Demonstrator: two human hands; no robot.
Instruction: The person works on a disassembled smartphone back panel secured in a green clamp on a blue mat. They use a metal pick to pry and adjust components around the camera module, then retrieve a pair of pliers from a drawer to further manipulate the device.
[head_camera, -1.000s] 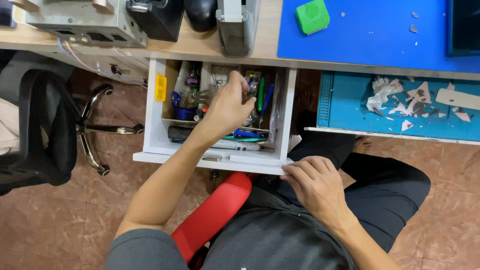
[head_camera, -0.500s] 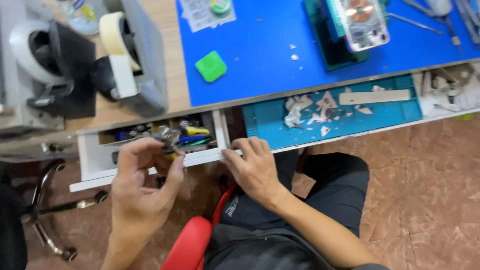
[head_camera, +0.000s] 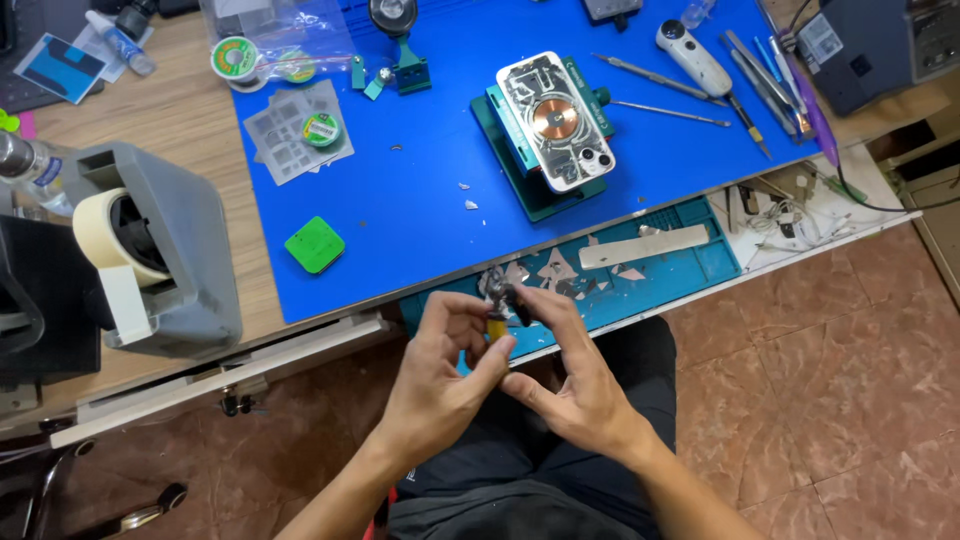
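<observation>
Seen from the head camera, above a repair bench: left hand (head_camera: 440, 385) and right hand (head_camera: 575, 385) brought together over the lap, just in front of the open teal drawer (head_camera: 690, 270), both pinching a small tool (head_camera: 503, 308) with a yellow body and a dark metal tip. Fingers of each hand closed on it, tip raised toward the bench, seemingly for a close look or adjustment. Farther back, on the blue mat (head_camera: 420, 200), an opened phone (head_camera: 556, 118) clamped back-up in a green holder (head_camera: 530, 185), copper coil exposed. To the left, a grey tape dispenser (head_camera: 165, 250); far right, screwdrivers and tweezers (head_camera: 745, 75) laid within reach.
</observation>
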